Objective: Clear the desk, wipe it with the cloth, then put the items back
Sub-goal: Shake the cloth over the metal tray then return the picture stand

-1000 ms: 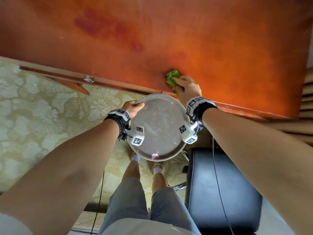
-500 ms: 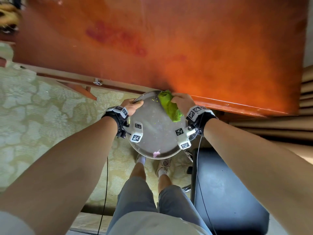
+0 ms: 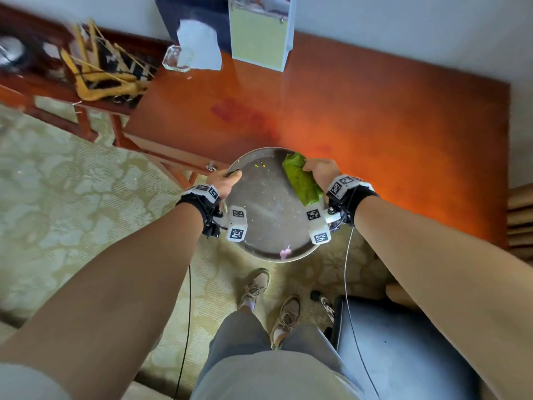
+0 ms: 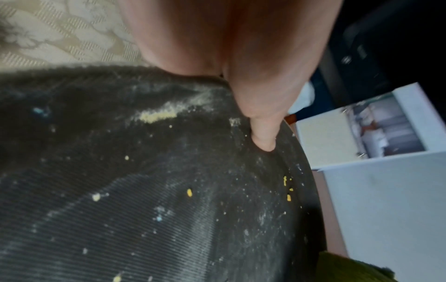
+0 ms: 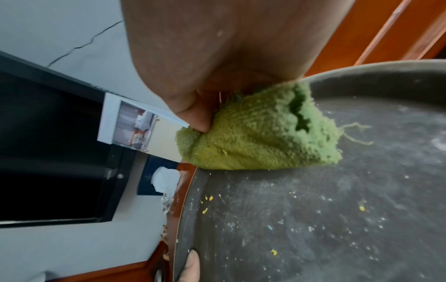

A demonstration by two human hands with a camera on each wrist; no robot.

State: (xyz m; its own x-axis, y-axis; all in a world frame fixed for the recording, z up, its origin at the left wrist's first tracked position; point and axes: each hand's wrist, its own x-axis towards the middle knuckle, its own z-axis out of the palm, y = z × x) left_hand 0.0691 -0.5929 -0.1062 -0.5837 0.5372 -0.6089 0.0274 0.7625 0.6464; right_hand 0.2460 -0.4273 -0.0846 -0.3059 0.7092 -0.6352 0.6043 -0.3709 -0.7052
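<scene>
A round metal tray (image 3: 268, 223) is held level at the near edge of the red-brown desk (image 3: 375, 116), partly over the carpet. My left hand (image 3: 226, 180) grips its left rim, thumb (image 4: 264, 139) on the inner surface. My right hand (image 3: 321, 170) pinches a green cloth (image 3: 301, 179) that lies on the tray's right side; the right wrist view shows the cloth (image 5: 260, 133) bunched under the thumb against the rim. Yellow crumbs (image 5: 207, 204) and pale dust speckle the tray (image 5: 325, 209), and a pink scrap (image 3: 285, 253) sits at its near edge.
At the desk's far edge stand a framed picture (image 3: 259, 33), a tissue box (image 3: 199, 44) and a glass ashtray (image 3: 176, 59). A wooden rack with yellow items (image 3: 101, 73) is at the left. A black chair (image 3: 403, 350) stands at my right, patterned carpet (image 3: 72, 197) below.
My right hand drew the green cloth off the desk edge onto the tray, and yellow crumbs now lie on the tray. The view pulled back, showing the far end of the desk.
</scene>
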